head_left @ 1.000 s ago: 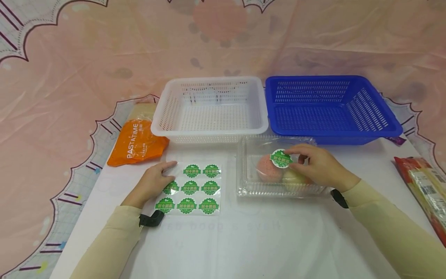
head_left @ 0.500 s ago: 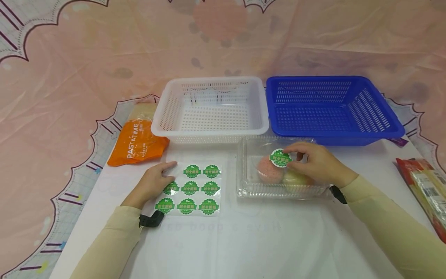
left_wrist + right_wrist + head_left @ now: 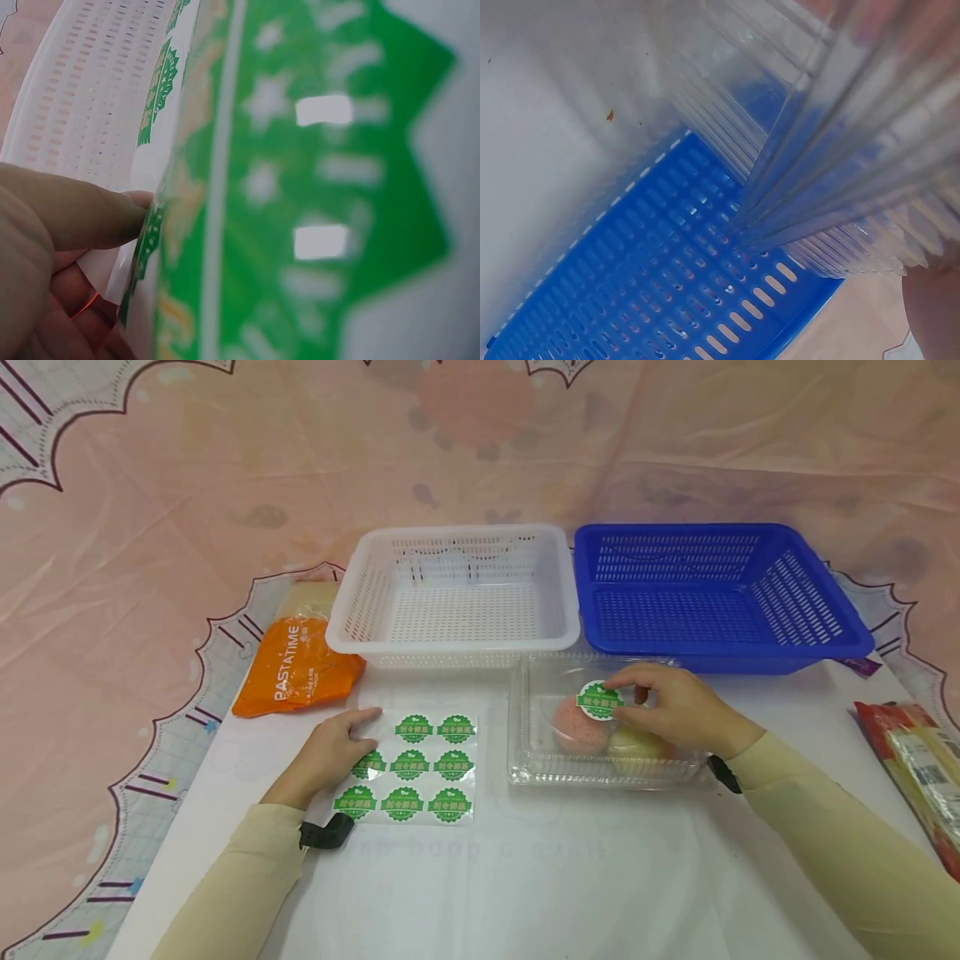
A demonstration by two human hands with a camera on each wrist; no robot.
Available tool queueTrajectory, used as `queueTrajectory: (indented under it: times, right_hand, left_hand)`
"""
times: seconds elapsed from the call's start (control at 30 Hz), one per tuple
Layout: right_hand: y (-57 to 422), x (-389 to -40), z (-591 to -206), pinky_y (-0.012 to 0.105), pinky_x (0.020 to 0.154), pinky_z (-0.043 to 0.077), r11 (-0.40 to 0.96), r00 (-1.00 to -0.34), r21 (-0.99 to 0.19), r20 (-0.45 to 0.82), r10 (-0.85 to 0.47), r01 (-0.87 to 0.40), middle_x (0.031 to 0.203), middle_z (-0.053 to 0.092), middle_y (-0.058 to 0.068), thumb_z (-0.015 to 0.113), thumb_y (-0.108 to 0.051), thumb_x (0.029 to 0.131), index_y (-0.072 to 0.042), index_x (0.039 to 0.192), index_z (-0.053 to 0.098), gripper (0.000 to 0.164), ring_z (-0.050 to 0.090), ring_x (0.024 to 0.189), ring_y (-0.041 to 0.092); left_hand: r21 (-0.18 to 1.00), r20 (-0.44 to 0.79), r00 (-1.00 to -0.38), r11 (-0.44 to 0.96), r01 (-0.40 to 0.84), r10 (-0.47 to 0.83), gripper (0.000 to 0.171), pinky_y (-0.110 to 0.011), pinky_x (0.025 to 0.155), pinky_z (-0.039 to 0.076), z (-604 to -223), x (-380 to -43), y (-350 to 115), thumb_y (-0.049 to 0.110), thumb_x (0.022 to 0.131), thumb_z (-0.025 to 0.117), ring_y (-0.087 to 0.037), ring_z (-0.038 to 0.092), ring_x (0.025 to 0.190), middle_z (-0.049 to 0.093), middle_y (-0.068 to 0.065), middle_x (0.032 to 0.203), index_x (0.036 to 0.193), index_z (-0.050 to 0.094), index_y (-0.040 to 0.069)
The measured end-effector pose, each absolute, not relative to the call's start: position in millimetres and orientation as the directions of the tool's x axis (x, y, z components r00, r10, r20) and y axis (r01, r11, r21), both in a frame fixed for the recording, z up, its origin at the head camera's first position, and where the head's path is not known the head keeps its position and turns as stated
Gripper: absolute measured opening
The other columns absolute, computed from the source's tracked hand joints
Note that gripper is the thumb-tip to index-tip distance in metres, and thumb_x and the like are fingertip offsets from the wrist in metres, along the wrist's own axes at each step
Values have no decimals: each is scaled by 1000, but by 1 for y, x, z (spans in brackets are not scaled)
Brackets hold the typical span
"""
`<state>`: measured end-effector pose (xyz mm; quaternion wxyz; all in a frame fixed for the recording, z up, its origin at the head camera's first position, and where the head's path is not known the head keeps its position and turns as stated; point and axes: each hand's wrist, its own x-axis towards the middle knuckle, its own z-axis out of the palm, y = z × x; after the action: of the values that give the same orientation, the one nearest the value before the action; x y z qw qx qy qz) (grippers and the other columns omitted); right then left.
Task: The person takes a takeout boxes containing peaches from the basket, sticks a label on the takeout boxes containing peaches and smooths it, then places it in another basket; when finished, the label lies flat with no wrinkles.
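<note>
My left hand (image 3: 324, 754) pinches the left edge of a sticker sheet (image 3: 465, 745), which carries several green badge-shaped stickers. In the left wrist view the thumb (image 3: 97, 219) lies on the sheet's face, with fingers curled behind it. Between thumb and index finger, my right hand (image 3: 686, 710) holds a single round green-and-white sticker (image 3: 599, 701). It is over the lid of a clear plastic clamshell box (image 3: 536, 710); whether it touches the lid I cannot tell. Through the lid show a pink round item (image 3: 577, 733) and a pale yellow one (image 3: 633, 750), partly behind the hand.
Behind the box stand a white basket (image 3: 453, 647) and a blue basket (image 3: 720, 652), side by side. An orange pasta bag (image 3: 300, 668) lies at the left. A red-and-clear packet (image 3: 911, 768) lies by the right edge, and a purple wrapper (image 3: 861, 666) peeks out near the blue basket.
My right hand has shifted slightly left with the sticker over the box lid. The left hand and the sheet stay where they were.
</note>
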<state>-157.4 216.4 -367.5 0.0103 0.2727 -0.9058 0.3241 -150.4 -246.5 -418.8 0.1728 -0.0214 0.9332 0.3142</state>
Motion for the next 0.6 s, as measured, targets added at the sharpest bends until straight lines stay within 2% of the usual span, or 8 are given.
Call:
queueTrajectory:
  times: [0.6]
  right_hand:
    - [214, -161, -368, 34, 71, 44, 664, -855, -563, 171, -489, -492, 101, 67, -1, 75, -13, 87, -7, 114, 73, 28, 54, 80, 15]
  left_hand:
    - [581, -339, -938, 800, -152, 68, 59, -61, 114, 23, -420, -151, -246, 18, 98, 64, -42, 26, 144, 35, -20, 157, 153, 43, 12]
